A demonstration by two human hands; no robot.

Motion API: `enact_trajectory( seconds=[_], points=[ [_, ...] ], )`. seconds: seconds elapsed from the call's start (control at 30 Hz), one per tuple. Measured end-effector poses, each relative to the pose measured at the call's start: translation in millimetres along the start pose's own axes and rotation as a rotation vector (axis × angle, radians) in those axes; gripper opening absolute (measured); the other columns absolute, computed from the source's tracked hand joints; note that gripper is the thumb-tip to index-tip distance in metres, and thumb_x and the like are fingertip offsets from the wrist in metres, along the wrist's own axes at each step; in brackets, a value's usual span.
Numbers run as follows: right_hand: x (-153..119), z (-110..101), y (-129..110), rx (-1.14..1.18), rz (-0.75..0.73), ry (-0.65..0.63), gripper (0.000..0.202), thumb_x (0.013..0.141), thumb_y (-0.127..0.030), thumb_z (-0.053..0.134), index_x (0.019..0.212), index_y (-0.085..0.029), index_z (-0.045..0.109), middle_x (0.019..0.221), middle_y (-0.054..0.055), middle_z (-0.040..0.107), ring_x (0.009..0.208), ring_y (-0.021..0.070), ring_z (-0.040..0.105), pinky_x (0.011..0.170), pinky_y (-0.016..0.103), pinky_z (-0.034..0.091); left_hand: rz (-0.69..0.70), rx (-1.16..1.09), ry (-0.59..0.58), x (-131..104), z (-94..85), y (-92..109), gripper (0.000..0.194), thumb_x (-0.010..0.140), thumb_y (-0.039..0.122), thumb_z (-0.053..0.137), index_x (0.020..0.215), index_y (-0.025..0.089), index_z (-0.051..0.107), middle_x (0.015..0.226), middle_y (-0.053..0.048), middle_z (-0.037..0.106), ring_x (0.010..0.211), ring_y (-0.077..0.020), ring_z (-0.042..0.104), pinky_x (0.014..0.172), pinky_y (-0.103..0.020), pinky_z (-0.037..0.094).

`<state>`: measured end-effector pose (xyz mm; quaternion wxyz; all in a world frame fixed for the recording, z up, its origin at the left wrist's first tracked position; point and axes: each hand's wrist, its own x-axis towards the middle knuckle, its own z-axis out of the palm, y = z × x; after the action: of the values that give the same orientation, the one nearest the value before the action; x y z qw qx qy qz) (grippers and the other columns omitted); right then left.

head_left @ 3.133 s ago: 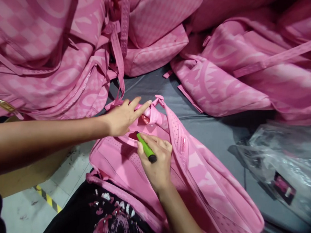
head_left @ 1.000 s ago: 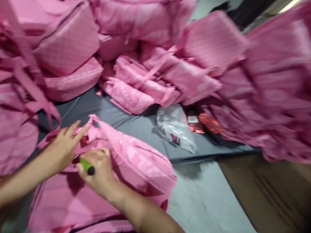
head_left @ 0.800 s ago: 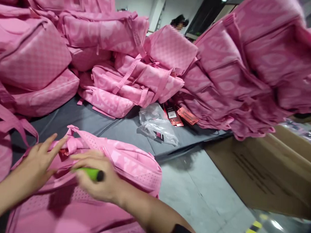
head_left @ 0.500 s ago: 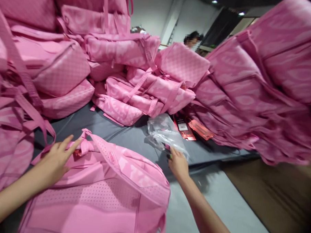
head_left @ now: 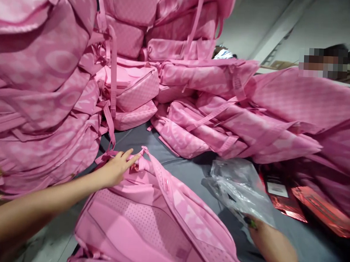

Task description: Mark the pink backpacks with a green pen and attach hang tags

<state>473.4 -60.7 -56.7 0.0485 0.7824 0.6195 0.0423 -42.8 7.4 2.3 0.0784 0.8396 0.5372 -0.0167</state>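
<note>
Work on the backpack (head_left: 121,229) looks unfinished: left hand (head_left: 113,172) open on top; right hand (head_left: 270,241), blurred, seemingly closed round green tool (head_left: 252,224) at plastic bag (head_left: 239,182).

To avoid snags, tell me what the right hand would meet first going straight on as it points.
Most likely the clear plastic bag: the right hand points at it from the near side, though blur and unclear depth hide whether they touch.

Impossible to read any lettering, whether on the white label (head_left: 277,189) or on the red foil piece (head_left: 326,211) nearby.
</note>
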Motion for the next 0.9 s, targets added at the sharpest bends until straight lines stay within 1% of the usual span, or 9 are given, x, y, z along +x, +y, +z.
enact_trajectory(
  seconds=[0.1, 0.17, 0.23, 0.33, 0.43, 0.57, 0.7, 0.83, 0.9],
  points=[
    [-20, -57, -41, 0.074, 0.089, 0.167, 0.043, 0.09, -0.033, 0.043, 0.12, -0.013, 0.066, 0.081, 0.018, 0.074, 0.068, 0.035, 0.07, 0.057, 0.042, 0.051, 0.028, 0.001, 0.032, -1, 2.5, -3, 0.111, 0.07, 0.002, 0.066, 0.156, 0.037, 0.004, 0.162, -0.014, 0.017, 0.132, -0.0318, 0.042, 0.106, -0.043, 0.041],
    [-31, -94, -90, 0.371, 0.048, 0.261, 0.043, 0.084, -0.044, 0.053, 0.115, -0.016, 0.063, 0.072, 0.013, 0.072, 0.061, 0.0315, 0.068, 0.054, 0.039, 0.05, 0.044, -0.011, 0.058, -2, 2.7, -5, 0.109, 0.07, 0.0, 0.064, 0.156, 0.037, 0.006, 0.162, -0.015, 0.017, 0.132, -0.0326, 0.043, 0.105, -0.044, 0.041],
    [-37, -121, -148, 0.759, -0.179, 0.137, 0.034, 0.082, -0.049, 0.059, 0.099, -0.021, 0.064, 0.066, 0.005, 0.069, 0.059, 0.0242, 0.067, 0.056, 0.032, 0.051, 0.055, -0.044, 0.086, -5, 2.6, -5, 0.107, 0.069, -0.002, 0.06, 0.156, 0.035, 0.009, 0.162, -0.016, 0.016, 0.133, -0.0342, 0.042, 0.105, -0.045, 0.042],
    [-35, -137, -231, 1.064, -0.474, -0.082, 0.027, 0.085, -0.047, 0.059, 0.084, -0.021, 0.064, 0.06, 0.0, 0.064, 0.051, 0.0165, 0.061, 0.051, 0.026, 0.047, 0.037, -0.11, 0.134, -10, 3.5, -4, 0.104, 0.067, -0.008, 0.052, 0.156, 0.03, 0.014, 0.162, -0.019, 0.012, 0.139, -0.0357, 0.037, 0.106, -0.047, 0.042],
    [-23, -131, -284, 1.077, -0.576, -0.071, 0.022, 0.085, -0.037, 0.061, 0.094, -0.018, 0.067, 0.067, 0.0, 0.068, 0.053, 0.0141, 0.06, 0.055, 0.024, 0.047, -0.015, -0.17, 0.163, -14, 5.8, -4, 0.104, 0.062, -0.014, 0.044, 0.155, 0.025, 0.019, 0.162, -0.022, 0.006, 0.142, -0.0367, 0.032, 0.106, -0.045, 0.043],
    [-10, -124, -307, 0.735, -0.706, -0.032, 0.034, 0.078, -0.012, 0.057, 0.108, -0.021, 0.07, 0.091, 0.004, 0.076, 0.077, 0.019, 0.07, 0.068, 0.025, 0.05, -0.037, -0.26, 0.246, -21, 6.4, -5, 0.093, 0.067, -0.011, 0.047, 0.152, 0.022, 0.029, 0.162, -0.021, 0.013, 0.139, -0.0362, 0.037, 0.102, -0.047, 0.046],
    [-10, -126, -313, 0.512, -0.905, -0.126, 0.056, 0.068, 0.0, 0.05, 0.114, -0.025, 0.069, 0.098, 0.003, 0.076, 0.086, 0.0203, 0.072, 0.072, 0.026, 0.051, 0.087, -0.36, 0.549, -39, 3.1, 1, 0.045, 0.089, 0.016, 0.057, 0.134, 0.017, 0.05, 0.141, -0.017, 0.052, 0.128, -0.03, 0.049, 0.098, -0.047, 0.043],
    [-19, -128, -315, 0.751, -1.104, -0.074, 0.047, 0.073, -0.002, 0.046, 0.111, -0.02, 0.069, 0.1, 0.006, 0.075, 0.086, 0.017, 0.071, 0.077, 0.026, 0.053, 0.235, -0.4, 0.791, -56, 4.2, 5, 0.018, 0.092, 0.013, 0.053, 0.107, 0.017, 0.062, 0.092, -0.003, 0.072, 0.086, -0.0152, 0.063, 0.08, -0.032, 0.043],
    [-23, -133, -313, 0.96, -0.995, -0.077, 0.034, 0.08, -0.011, 0.052, 0.108, -0.019, 0.069, 0.105, 0.008, 0.075, 0.089, 0.0175, 0.07, 0.08, 0.028, 0.054, 0.293, -0.289, 0.944, -60, 6.4, 4, 0.015, 0.091, 0.009, 0.053, 0.097, 0.018, 0.063, 0.088, -0.001, 0.072, 0.081, -0.0134, 0.063, 0.076, -0.03, 0.043]
  ],
)
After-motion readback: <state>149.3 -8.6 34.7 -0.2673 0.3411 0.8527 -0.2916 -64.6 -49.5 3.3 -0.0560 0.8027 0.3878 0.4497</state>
